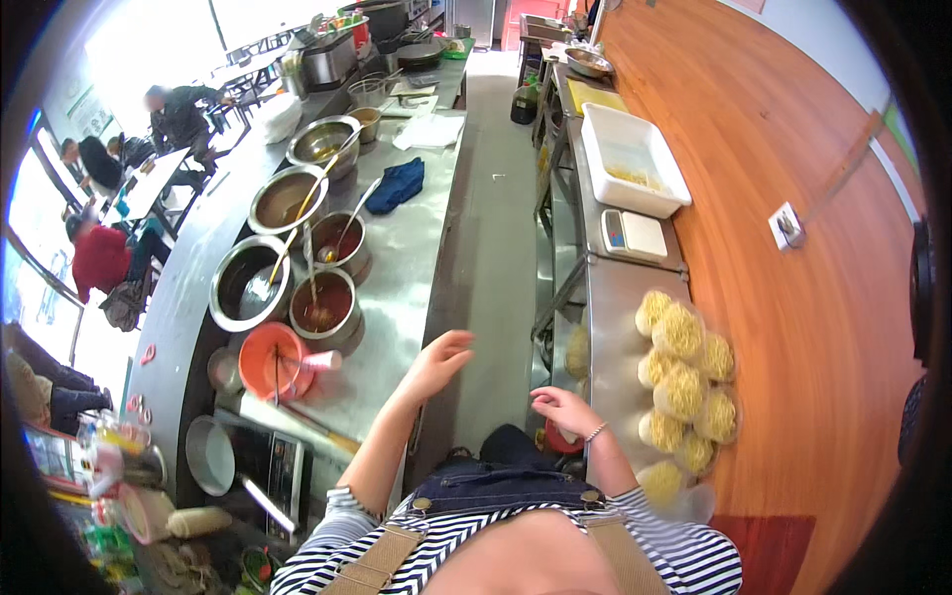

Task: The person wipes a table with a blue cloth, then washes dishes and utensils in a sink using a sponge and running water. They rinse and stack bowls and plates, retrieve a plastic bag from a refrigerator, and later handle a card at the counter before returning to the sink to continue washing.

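Note:
My left hand (440, 361) hangs over the aisle beside the steel counter (405, 253) on the left, empty, with its fingers loosely bent. Lower and to the right, my right hand (563, 411) is empty too, near the side table's edge. Bundles of yellow noodles (679, 394) in clear wrapping or containers are heaped on that steel side table (617, 305). Closest to my left hand on the counter are a red-orange bucket (256, 357) with a stick in it and a metal pot of reddish sauce (320, 305) holding a ladle.
More metal pots (286, 201) with ladles and a blue cloth (396, 186) stand along the counter. A digital scale (641, 236) and a white plastic bin (632, 160) occupy the side table. Between them runs a narrow aisle (494, 223). People (108, 256) sit beyond the counter.

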